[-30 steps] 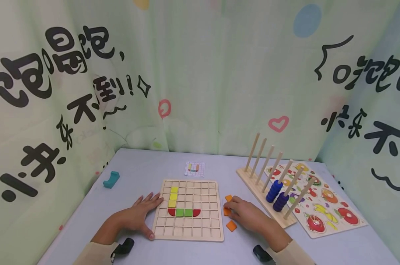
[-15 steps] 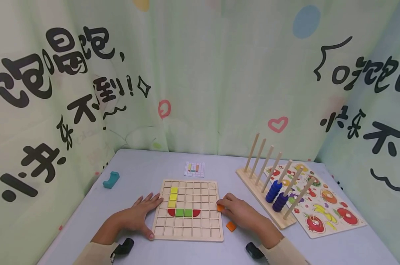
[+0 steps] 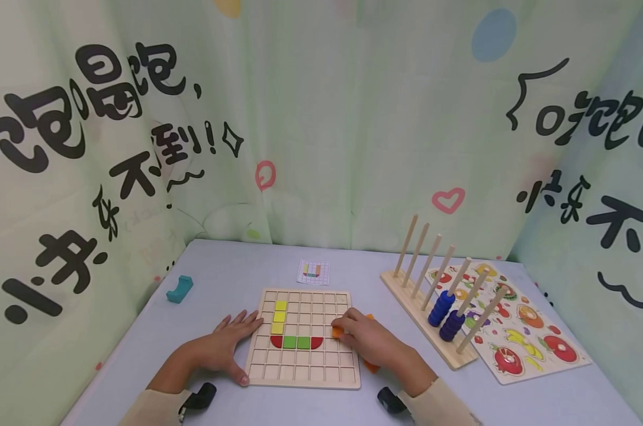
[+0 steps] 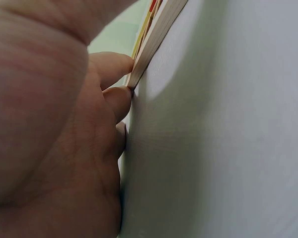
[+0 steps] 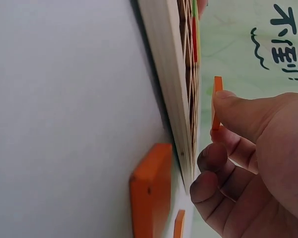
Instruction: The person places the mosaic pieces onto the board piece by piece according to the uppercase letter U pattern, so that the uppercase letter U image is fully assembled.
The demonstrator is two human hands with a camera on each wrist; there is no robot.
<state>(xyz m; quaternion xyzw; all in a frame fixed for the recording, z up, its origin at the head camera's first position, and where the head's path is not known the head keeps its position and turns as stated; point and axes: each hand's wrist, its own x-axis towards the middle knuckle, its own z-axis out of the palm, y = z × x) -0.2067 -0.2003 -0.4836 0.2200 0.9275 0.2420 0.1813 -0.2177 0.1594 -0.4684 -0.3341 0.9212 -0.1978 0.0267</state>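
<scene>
A wooden grid board (image 3: pixel 302 374) lies on the table. Three yellow square tiles (image 3: pixel 278 316) form a column in it, above a row of green tiles (image 3: pixel 296 342) with a red quarter-round tile (image 3: pixel 316 342) at either end. My left hand (image 3: pixel 217 349) rests with fingers spread at the board's left edge, thumb by its near corner. Over the right-hand columns, my right hand (image 3: pixel 372 338) pinches an orange square tile (image 5: pixel 217 104) between thumb and fingertips. The right wrist view shows that tile raised above the grid. Two more orange tiles (image 5: pixel 151 193) lie on the table beside the board, partly behind my right hand in the head view.
A small printed pattern card (image 3: pixel 313 273) lies beyond the board. To the right stands a wooden peg rack (image 3: pixel 462 353) with blue and dark purple beads, overlapping a fruit puzzle board (image 3: pixel 513 370). A teal curved block (image 3: pixel 180 289) sits at the far left. Curtains surround the table.
My right hand has picked up an orange tile from the table and carried it left over the board. The left hand stays where it was.
</scene>
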